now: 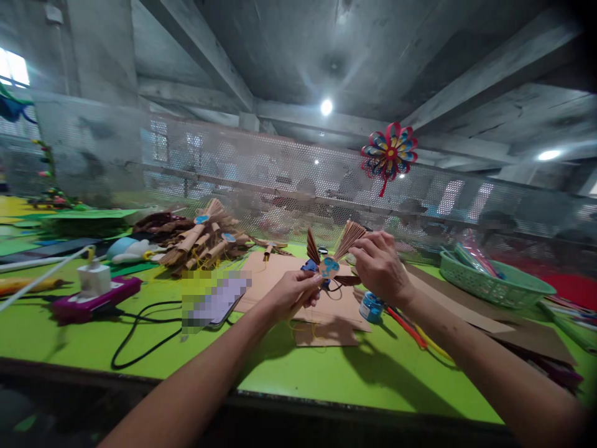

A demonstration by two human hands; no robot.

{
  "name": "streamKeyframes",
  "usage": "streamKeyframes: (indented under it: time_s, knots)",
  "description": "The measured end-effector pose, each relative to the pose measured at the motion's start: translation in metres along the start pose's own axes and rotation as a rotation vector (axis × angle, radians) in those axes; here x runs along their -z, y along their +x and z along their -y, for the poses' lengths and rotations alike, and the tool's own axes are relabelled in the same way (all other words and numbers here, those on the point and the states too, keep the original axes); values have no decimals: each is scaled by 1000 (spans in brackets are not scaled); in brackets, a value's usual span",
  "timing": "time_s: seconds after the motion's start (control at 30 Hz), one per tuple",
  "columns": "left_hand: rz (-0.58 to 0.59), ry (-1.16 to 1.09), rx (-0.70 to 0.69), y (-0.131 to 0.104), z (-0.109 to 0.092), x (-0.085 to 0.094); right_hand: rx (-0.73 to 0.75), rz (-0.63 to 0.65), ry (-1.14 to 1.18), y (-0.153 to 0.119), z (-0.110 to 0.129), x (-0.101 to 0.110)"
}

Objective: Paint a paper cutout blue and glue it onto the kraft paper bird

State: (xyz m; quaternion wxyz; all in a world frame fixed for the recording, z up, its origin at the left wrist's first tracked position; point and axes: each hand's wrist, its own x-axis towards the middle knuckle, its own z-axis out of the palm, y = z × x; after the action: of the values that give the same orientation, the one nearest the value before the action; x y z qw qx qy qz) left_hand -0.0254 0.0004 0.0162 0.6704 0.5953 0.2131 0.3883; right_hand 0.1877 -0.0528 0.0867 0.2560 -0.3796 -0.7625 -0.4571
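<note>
A pleated brown paper craft (351, 238) is raised over the table, its folds fanning out on two sides of a round blue-and-white disc (329, 267). My left hand (301, 289) pinches it near the disc, fingers closed. From the other side, my right hand (380, 264) has its fingers closed at the outer edge of the right-hand fan. Something dark blue (308, 266) shows behind the disc; I cannot make out what it is. Beneath my hands lie brown cardboard sheets (265, 283). A small blue jar (371, 307) stands just below my right hand.
Similar paper crafts (205, 239) lie piled at back left. Nearer are a phone (221, 302), a purple power strip (97, 298) and a black cable (135, 364). On the right are red and yellow sticks (408, 326) and a green basket (494, 283). A perforated screen (261, 168) borders the table's back.
</note>
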Motion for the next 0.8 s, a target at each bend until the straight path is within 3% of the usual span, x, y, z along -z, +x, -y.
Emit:
streamKeyframes:
  time_s: [0.27, 0.8]
  knots:
    - [18, 41, 6, 3, 6, 4, 135, 225, 0, 13, -13, 10]
    - [18, 50, -74, 6, 11, 5, 220, 214, -4, 1, -2, 14]
